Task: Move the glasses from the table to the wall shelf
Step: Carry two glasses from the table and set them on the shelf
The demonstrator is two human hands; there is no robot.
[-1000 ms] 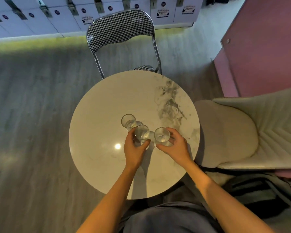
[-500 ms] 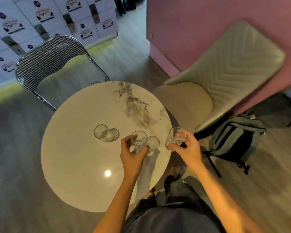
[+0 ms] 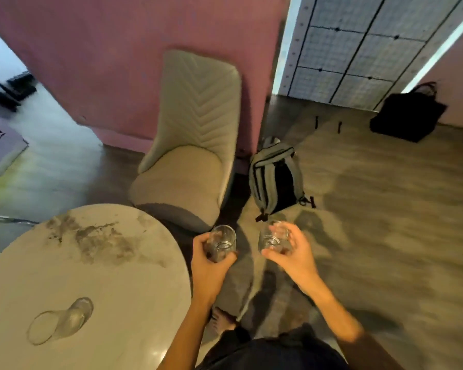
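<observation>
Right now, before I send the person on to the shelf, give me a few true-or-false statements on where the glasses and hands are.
1. The left hand holds a glass. True.
2. The right hand is empty. False: it holds a second glass.
3. One glass is on the round table. True.
4. Both held glasses are above the table. False: they are past its edge, over the floor.
5. A backpack lies on the floor beside the padded chair. True.
6. The wall shelf is in view. False: no shelf shows in the head view.
</observation>
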